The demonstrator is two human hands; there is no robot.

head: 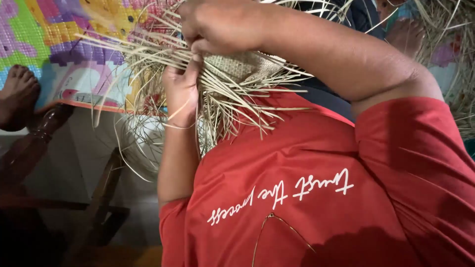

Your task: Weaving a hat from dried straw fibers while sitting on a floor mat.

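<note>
A red shirt (316, 198) fills the lower right of the frame. Above it, at top centre, a half-woven straw piece (237, 66) is held up, its pale loose strands (148, 47) fanning out to the left and hanging down over the shirt. The right hand (220, 24), at the top centre, has its grip clenched on the strands at the upper edge of the weave. The left hand (180, 89), just below it, pinches strands against the weave's left side. A bright patterned floor mat (64, 44) fills the upper left, with another person's bare foot (17, 96) at the left edge. A dark wooden chair (44, 163) stands at lower left.
</note>
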